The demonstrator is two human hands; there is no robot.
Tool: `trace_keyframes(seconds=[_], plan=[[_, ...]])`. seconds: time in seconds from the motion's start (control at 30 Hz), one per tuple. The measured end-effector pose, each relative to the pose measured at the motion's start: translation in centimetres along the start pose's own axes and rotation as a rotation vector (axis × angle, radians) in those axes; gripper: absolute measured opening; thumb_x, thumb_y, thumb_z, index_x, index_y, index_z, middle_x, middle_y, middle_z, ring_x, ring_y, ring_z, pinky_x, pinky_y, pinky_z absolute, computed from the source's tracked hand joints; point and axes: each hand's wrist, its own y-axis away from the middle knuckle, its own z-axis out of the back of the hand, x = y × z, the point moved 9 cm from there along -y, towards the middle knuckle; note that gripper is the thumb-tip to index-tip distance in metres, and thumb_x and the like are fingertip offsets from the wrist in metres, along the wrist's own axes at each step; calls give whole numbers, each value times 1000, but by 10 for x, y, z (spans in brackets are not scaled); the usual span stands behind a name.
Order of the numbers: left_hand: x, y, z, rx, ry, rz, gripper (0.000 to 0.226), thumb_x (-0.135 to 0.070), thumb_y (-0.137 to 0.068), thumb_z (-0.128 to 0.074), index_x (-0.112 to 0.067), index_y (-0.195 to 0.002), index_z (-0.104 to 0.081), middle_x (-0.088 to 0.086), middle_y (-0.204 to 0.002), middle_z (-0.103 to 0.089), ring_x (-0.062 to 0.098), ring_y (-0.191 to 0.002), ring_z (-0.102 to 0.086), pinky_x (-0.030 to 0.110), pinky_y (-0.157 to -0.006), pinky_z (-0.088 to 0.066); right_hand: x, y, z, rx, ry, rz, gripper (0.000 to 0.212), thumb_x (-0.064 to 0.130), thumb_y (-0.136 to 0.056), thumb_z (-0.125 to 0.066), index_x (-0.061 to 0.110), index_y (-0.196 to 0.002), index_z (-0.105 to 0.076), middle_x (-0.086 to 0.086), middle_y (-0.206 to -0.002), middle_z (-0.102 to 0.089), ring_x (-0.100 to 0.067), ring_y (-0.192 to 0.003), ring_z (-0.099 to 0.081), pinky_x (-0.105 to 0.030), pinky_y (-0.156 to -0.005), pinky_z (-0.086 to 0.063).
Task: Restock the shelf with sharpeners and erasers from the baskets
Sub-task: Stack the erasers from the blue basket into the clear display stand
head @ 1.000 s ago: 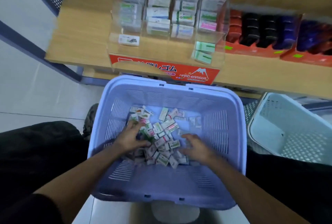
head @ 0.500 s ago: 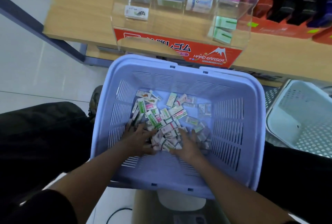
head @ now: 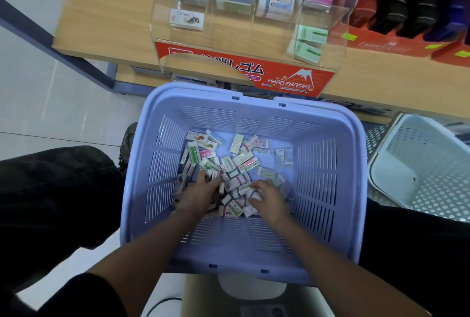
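Two hands in lilac basket [head: 315, 171]: right hand [head: 268, 201] clasps erasers [head: 241, 161]; left hand [head: 199, 194], grip unclear. Best gather matching labels together.

The basket [head: 193, 90] is open on top, and its slatted walls hem in the erasers [head: 230, 164], heaped left of centre. Its floor is bare to the right and near. The left hand [head: 197, 193] and right hand [head: 269, 197] sit close together on the heap's near side. Just past the far rim the case [head: 229, 68] stands on the shelf [head: 101, 11], whose wood is bare to the left. A white basket [head: 407, 143] crowds the right.
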Motion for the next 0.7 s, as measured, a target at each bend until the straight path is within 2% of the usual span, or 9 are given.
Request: trace_keyframes(seconds=[0.07, 0.13, 0.17, 0.23, 0.33, 0.43, 0.53, 0.63, 0.7], plan=[[0, 3, 5, -4, 267, 20, 43, -12, -94, -52, -27, -133, -44, 8, -133, -33, 25, -103, -56, 28, -85, -47, -3, 1, 6, -11, -184, -76, 33, 2, -82, -68, 7, -114, -61, 0, -108, -56, -13, -101, -53, -13, -78, -43], [-4, 11, 19, -16, 558, 8, 32, -29, -91, -59, -25, -122, -53, 15, -133, -40, 24, -104, -54, 33, -91, -50, -1, 5, 12, -5, -339, -138, 31, 0, -83, -67, 8, -113, -62, 9, -99, -54, -14, -94, -55, -13, -66, -44], [-3, 15, 27, -44, 625, 1, 35, -35, -89, -60, -24, -122, -53, 17, -130, -43, 23, -102, -54, 36, -89, -52, 2, 6, 16, 6, -420, -157, 30, -1, -83, -67, 9, -111, -62, 10, -99, -53, -15, -88, -56, -16, -61, -45], [-10, 24, 40, -24, 670, -19, 40, -28, -94, -54, -27, -134, -45, 9, -122, -47, 19, -99, -55, 36, -86, -52, 12, 13, 25, 26, -583, -178, 27, -2, -84, -65, 10, -108, -62, 6, -101, -55, -12, -73, -58, -22, -53, -46], [-24, 33, 64, -18, 775, -66, 41, -23, -96, -51, -25, -135, -41, 2, -114, -48, 17, -89, -57, 43, -86, -50, 30, 24, 39, 36, -696, -153, 26, 0, -87, -62, 11, -110, -63, 4, -105, -57, -7, -68, -61, -30, -60, -52], [-38, 42, 83, -19, 896, -81, 41, -31, -93, -54, -28, -133, -43, 2, -125, -47, 23, -116, -51, 46, -100, -44, 47, 34, 49, -6, -789, -115, 24, -1, -89, -58, 14, -107, -62, 5, -103, -57, -12, -82, -61, -33, -65, -54], [-57, 52, 105, -46, 984, -178, 23, -32, -92, -57, -35, -115, -51, 2, -122, -54, 22, -113, -54, 39, -97, -46, 63, 45, 59, -69, -865, -97, 27, -5, -89, -54, 10, -110, -61, 3, -100, -56, -12, -80, -60, -32, -65, -52], [-75, 66, 122, -47, 1001, -270, 23, -29, -93, -57, -34, -115, -52, 7, -119, -58, 19, -110, -57, 37, -95, -47, 85, 52, 64, 16, -1147, -89, 28, -3, -91, -45, 5, -112, -60, -8, -96, -61, -17, -77, -61, -32, -64, -51], [-86, 75, 131, -58, 999, -319, 23, -22, -96, -53, -31, -117, -50, 8, -120, -57, 18, -107, -57, 33, -91, -48, 102, 59, 71, 68, -1284, -41, 20, 10, -94, -46, 5, -106, -60, -11, -90, -63, -20, -75, -60, -32, -65, -49]])
